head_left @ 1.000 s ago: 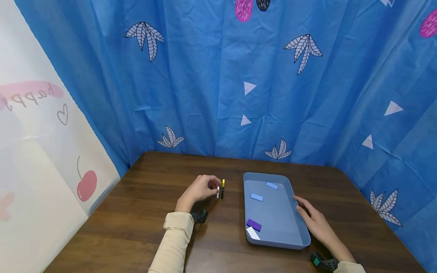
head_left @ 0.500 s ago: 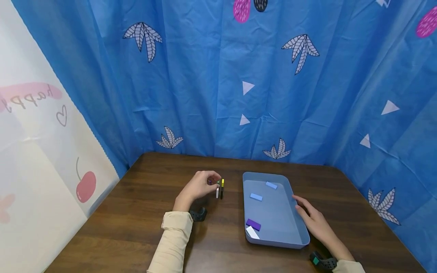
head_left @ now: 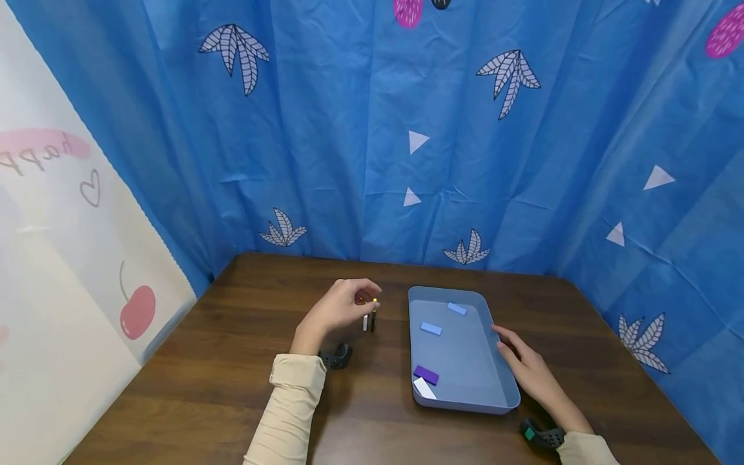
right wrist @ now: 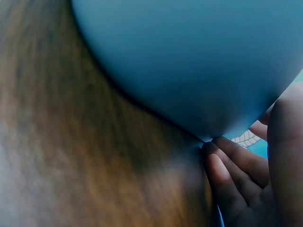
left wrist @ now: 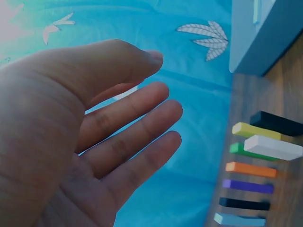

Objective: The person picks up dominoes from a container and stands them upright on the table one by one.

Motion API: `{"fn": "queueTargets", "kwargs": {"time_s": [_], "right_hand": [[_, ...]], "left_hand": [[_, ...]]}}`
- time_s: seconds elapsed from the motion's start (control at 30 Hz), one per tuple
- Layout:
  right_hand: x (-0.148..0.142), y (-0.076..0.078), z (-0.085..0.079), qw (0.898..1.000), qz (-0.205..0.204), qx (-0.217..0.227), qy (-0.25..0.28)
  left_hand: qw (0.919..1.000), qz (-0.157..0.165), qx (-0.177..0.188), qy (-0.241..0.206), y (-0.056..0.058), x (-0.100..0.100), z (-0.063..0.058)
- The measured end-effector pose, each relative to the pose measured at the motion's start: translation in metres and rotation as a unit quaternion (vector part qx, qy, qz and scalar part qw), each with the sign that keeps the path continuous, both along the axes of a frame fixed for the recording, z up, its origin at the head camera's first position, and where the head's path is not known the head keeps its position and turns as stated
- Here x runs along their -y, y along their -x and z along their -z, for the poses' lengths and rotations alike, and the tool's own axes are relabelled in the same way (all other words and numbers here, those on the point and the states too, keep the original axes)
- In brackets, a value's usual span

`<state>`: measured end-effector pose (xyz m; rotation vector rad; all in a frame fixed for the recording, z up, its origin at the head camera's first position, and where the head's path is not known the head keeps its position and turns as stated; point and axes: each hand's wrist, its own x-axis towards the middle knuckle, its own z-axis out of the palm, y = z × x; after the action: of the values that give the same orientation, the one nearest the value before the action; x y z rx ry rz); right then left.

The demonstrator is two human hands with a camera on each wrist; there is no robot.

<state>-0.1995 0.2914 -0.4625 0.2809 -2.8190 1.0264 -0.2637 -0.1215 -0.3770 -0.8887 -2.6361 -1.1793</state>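
Note:
My left hand hovers over a group of small coloured blocks, its fingers loosely bent and holding nothing. In the left wrist view a white block lies near a black block and a yellow block. Beyond them run a green block, an orange block, a purple block, a dark block and a light blue block. At the right side of a blue tray, my right hand rests its extended fingers against the wall.
Inside the tray lie two light blue blocks, a purple block and a white block leaning in the near left corner. A brown wooden table carries everything. A blue curtain hangs behind it.
My left hand has risen off the white block and its thumb and fingers have spread apart. The right hand stays at the tray. The head view has shifted slightly.

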Motion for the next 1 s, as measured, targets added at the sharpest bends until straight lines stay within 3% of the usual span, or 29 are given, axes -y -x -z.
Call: {"fn": "queueTargets", "kwargs": {"time_s": [0.43,0.63,1.0], "right_hand": [[0.002,0.001,0.000,1.000,0.001,0.004,0.002],[0.003,0.000,0.000,1.000,0.004,0.008,0.004],[0.004,-0.001,0.000,1.000,0.011,0.013,0.003]], "left_hand": [[0.9988,0.034,-0.035,-0.007,-0.007,-0.021,-0.007],[0.9984,0.046,-0.033,-0.002,-0.012,-0.030,-0.009],[0.9934,0.090,-0.060,0.038,-0.023,-0.049,-0.014]]}}
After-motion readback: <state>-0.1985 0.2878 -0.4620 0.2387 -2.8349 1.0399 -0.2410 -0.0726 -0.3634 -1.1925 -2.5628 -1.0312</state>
